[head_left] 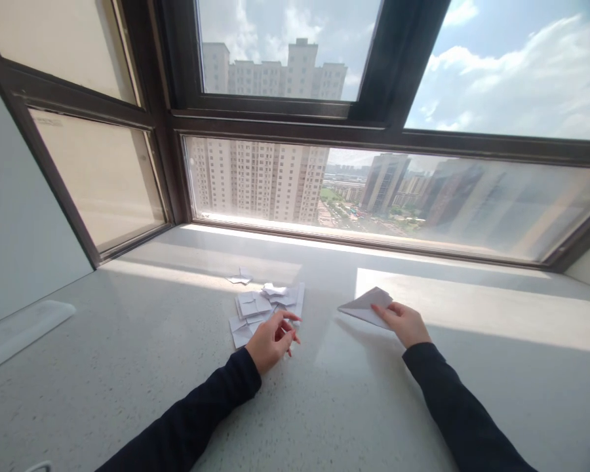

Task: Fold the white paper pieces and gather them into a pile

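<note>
My right hand pinches a folded white paper, a pointed triangular shape held just above the pale stone sill. My left hand hovers with curled fingers at the near edge of a pile of small white paper pieces, its fingertips touching or almost touching them; nothing is clearly gripped. Both arms wear dark sleeves.
Two loose paper scraps lie behind the pile. A dark-framed window runs along the sill's far edge, with tower blocks outside. A pale flat object lies at the left by the wall. Sunlight falls in bands across the sill.
</note>
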`<state>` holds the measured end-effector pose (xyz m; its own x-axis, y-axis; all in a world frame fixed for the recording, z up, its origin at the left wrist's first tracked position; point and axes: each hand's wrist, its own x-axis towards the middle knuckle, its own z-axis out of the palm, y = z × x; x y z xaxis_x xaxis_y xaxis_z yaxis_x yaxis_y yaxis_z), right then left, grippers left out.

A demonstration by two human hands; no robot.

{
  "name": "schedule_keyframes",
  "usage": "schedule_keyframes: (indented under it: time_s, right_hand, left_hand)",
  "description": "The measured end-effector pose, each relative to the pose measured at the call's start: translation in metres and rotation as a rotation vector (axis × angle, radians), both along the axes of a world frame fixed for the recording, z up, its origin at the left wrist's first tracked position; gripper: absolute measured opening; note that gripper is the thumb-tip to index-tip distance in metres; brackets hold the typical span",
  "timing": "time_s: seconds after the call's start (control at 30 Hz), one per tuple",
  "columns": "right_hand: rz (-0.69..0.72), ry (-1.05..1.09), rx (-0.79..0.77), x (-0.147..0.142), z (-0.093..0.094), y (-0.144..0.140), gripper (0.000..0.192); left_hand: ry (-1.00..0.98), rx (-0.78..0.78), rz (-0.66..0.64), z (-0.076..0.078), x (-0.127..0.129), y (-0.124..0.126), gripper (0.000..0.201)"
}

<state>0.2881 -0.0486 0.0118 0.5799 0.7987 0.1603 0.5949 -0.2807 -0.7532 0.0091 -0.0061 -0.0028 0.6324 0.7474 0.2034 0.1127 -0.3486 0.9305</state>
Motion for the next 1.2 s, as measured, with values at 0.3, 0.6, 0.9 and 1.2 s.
schedule_keyframes:
  time_s: [0.3,0.6,0.9,1.2]
  right_hand:
    - [-0.401,-0.55,-0.319,0.027,-0.023,-0.001,0.05]
    - [-0.076,-0.19,0.434,-0.025,0.01,-0.006,0.048]
    - [0.52,0.703,0.151,-0.137,-0.01,-0.001,0.043]
    - [0.53,0.593,0.181,-0.131,-0.013,-0.005,0.038]
  left_hand:
    - [0.533,0.678,0.418,0.012,-0.029,0.037,0.033]
    - [0.719,0.635,0.488,0.015,-0.043,0.053,0.024]
    - [0.261,0.847,-0.004,0.021,-0.011,-0.005,0.031]
    - [-0.249,-0.205,0.018,0.012,-0.008,0.01,0.051]
